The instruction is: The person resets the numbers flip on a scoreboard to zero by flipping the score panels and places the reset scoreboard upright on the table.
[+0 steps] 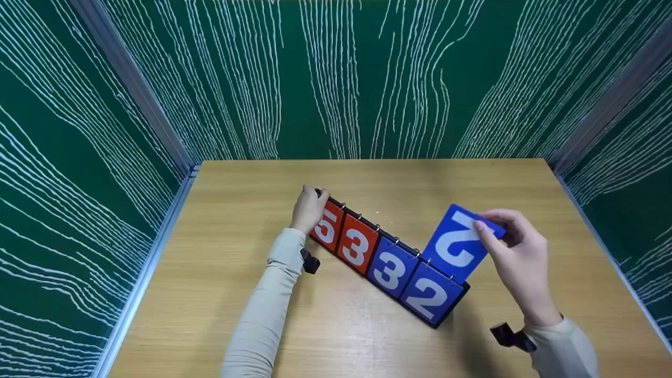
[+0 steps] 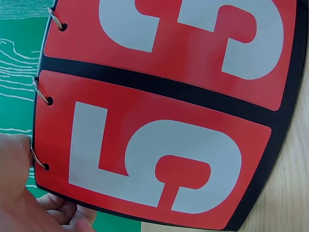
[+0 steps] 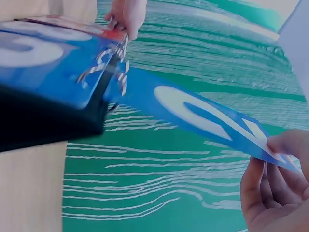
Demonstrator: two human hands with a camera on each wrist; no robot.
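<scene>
A black flip scoreboard (image 1: 450, 311) stands tilted on the wooden table, its row of ring-bound cards reading 5, 3, 3, 2. My left hand (image 1: 308, 210) grips its upper left corner beside the red 5 card (image 2: 111, 154); the fingers pass behind the board in the left wrist view. At the other end, my right hand (image 1: 520, 257) pinches the free edge of a blue number card (image 1: 454, 244) between thumb and fingers. This card is raised above the top edge on its rings, showing an upside-down 2. Below it lies the blue 2 card (image 1: 428, 296).
The wooden table (image 1: 210, 294) extends around the scoreboard on all sides. Green walls (image 1: 331, 79) with white wavy lines enclose it at the back and both sides, with grey metal posts (image 1: 136, 79) at the corners. Each wrist carries a small black camera mount (image 1: 310, 261).
</scene>
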